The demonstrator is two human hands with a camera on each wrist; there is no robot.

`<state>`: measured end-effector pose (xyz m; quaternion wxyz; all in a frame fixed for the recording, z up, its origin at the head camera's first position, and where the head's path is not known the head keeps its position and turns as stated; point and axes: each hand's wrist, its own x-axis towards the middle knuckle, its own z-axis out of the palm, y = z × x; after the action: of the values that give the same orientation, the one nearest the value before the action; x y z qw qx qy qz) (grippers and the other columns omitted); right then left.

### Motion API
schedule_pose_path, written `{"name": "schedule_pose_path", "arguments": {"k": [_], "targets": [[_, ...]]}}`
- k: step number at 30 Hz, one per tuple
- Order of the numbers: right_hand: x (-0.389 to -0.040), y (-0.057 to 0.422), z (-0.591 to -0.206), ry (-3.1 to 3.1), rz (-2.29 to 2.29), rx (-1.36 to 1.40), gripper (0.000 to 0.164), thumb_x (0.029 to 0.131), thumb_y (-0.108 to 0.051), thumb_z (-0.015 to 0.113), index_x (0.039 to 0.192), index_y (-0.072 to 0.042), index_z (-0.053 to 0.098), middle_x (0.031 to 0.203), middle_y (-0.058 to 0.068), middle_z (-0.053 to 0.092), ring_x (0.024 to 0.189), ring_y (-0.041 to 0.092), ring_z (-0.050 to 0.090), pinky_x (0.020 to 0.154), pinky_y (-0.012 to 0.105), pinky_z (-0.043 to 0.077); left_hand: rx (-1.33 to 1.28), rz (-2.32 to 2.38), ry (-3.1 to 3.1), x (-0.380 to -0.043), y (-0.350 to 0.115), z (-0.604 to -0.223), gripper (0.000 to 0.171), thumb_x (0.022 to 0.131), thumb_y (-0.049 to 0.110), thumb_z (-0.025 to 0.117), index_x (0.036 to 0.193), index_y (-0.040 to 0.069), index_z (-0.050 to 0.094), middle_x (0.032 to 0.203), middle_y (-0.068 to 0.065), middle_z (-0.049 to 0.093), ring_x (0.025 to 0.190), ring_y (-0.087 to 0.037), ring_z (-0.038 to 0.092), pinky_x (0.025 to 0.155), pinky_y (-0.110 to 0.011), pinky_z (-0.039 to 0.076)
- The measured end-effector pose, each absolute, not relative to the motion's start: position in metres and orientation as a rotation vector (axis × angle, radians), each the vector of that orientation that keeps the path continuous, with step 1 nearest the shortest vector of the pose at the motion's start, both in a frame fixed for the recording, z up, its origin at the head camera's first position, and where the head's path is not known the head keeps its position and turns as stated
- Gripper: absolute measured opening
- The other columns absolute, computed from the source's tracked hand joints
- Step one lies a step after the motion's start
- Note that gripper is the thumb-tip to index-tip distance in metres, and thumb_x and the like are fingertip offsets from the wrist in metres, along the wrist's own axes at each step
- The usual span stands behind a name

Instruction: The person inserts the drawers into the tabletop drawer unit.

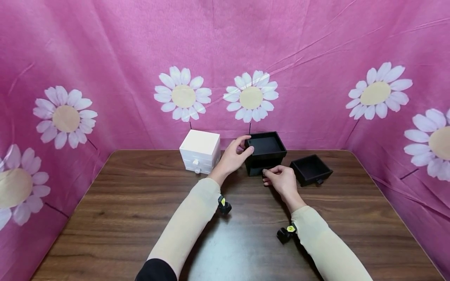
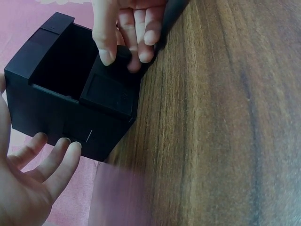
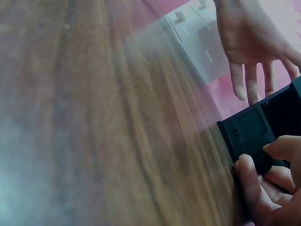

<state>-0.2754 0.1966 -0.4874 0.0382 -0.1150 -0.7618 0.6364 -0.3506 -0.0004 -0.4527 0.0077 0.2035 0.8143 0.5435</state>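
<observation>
A black mini drawer cabinet [image 1: 266,150] stands near the table's back edge, with a recessed top and an open upper slot in front. My left hand [image 1: 233,158] rests against its left side, fingertips touching the side panel [image 2: 70,115] and the thumb near the top front corner. With thumb and fingers, my right hand [image 1: 282,181] pinches the round knob [image 2: 123,54] of the lower drawer [image 3: 251,127], which sits in the cabinet. A separate black drawer [image 1: 311,169], open-topped with its own small knob, lies to the right of that hand.
A white drawer cabinet [image 1: 200,150] with front knobs stands left of the black one. Everything sits on a brown wood-grain table [image 1: 140,203]. A pink cloth [image 1: 299,47] with white flowers hangs behind and at both sides.
</observation>
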Motion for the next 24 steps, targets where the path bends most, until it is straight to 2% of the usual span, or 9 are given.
{"name": "schedule_pose_path", "arguments": {"k": [7, 10, 17, 24], "targets": [[-0.275, 0.199, -0.486, -2.364, 1.937, -0.34, 0.022, 0.1, -0.007, 0.074, 0.105, 0.014, 0.07, 0.085, 0.015, 0.08, 0.06, 0.007, 0.074, 0.062, 0.027, 0.064, 0.641, 1.717, 2.54, -0.352, 0.001, -0.455, 0.05, 0.107, 0.031, 0.066, 0.155, 0.021, 0.056, 0.131, -0.023, 0.056, 0.123, -0.035, 0.06, 0.11, -0.053, 0.051], [-0.273, 0.203, -0.485, -2.39, 1.93, -0.335, 0.026, 0.102, -0.009, 0.072, 0.112, 0.015, 0.072, 0.09, 0.018, 0.081, 0.063, 0.007, 0.075, 0.063, 0.027, 0.064, 0.649, 1.714, 2.54, -0.353, 0.002, -0.455, 0.05, 0.107, 0.031, 0.066, 0.156, 0.021, 0.056, 0.131, -0.024, 0.056, 0.122, -0.033, 0.061, 0.107, -0.048, 0.051], [-0.258, 0.214, -0.48, -2.474, 1.894, -0.284, 0.032, 0.106, -0.01, 0.064, 0.126, 0.014, 0.07, 0.113, 0.026, 0.079, 0.076, 0.007, 0.075, 0.07, 0.027, 0.065, 0.64, 1.705, 2.541, -0.352, 0.002, -0.453, 0.051, 0.108, 0.032, 0.065, 0.156, 0.022, 0.056, 0.13, -0.023, 0.056, 0.113, -0.024, 0.06, 0.099, -0.037, 0.05], [-0.24, 0.23, -0.473, -2.532, 1.834, -0.235, 0.032, 0.106, -0.012, 0.066, 0.126, 0.013, 0.07, 0.109, 0.025, 0.08, 0.076, 0.008, 0.076, 0.071, 0.028, 0.065, 0.632, 1.71, 2.524, -0.351, 0.0, -0.455, 0.051, 0.108, 0.034, 0.064, 0.157, 0.023, 0.055, 0.127, -0.018, 0.055, 0.115, -0.024, 0.06, 0.1, -0.04, 0.05]]}}
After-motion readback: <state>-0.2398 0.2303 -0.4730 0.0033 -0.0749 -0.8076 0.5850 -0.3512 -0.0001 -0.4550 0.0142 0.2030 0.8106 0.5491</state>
